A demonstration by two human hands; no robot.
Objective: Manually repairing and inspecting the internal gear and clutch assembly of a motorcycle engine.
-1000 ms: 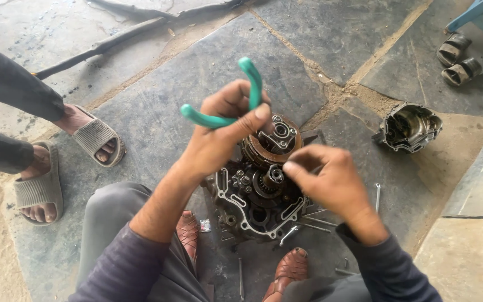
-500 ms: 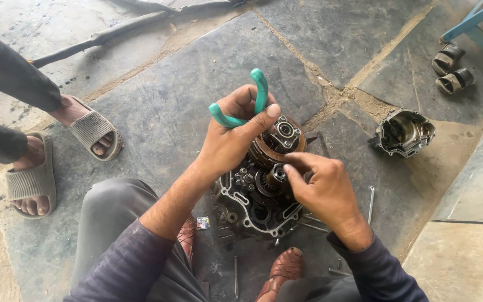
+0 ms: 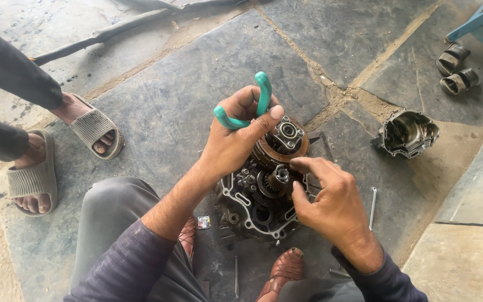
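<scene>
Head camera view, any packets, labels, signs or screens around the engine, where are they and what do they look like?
Small crumpled wrapper scrap: on the stone floor just left of the open grey metal engine case, beside the person's brown sandal; whitish with blue and red patches, print too small to tell.
No signs, screens or labels show elsewhere.

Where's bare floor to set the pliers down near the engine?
Bare slab lies left of the engine, toward the sandals, and beyond it up to the crack. Between engine and cover is narrower; a rod lies there. By the knees it's crowded.
</scene>
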